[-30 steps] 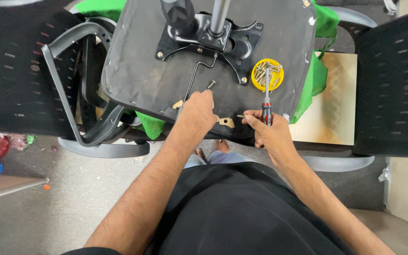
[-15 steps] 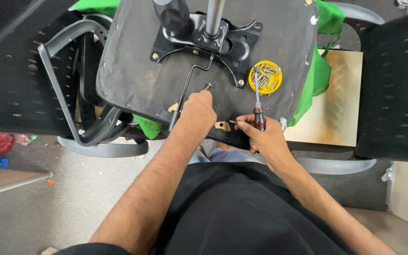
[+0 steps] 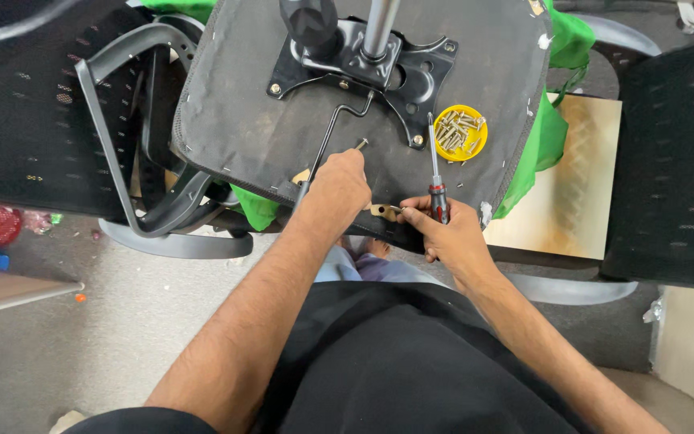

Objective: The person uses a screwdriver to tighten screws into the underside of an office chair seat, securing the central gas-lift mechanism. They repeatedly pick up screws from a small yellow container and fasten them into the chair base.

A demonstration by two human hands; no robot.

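Left hand [image 3: 337, 183] pinches a screw [image 3: 360, 144] on the upturned seat's [image 3: 234, 112] near edge; right hand [image 3: 443, 229] grips a screwdriver [image 3: 435, 173] beside the yellow screw dish [image 3: 460, 133].

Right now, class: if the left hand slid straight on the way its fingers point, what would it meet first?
Probably the loose screw just beyond the left hand, then the black metal plate on the seat underside; depth is uncertain.

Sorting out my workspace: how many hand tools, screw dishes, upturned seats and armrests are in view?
Screwdriver, in the right hand: 1
Yellow dish of screws: 1
Upturned seat, touched by the left hand: 1
Grey armrests: 2
Total: 5
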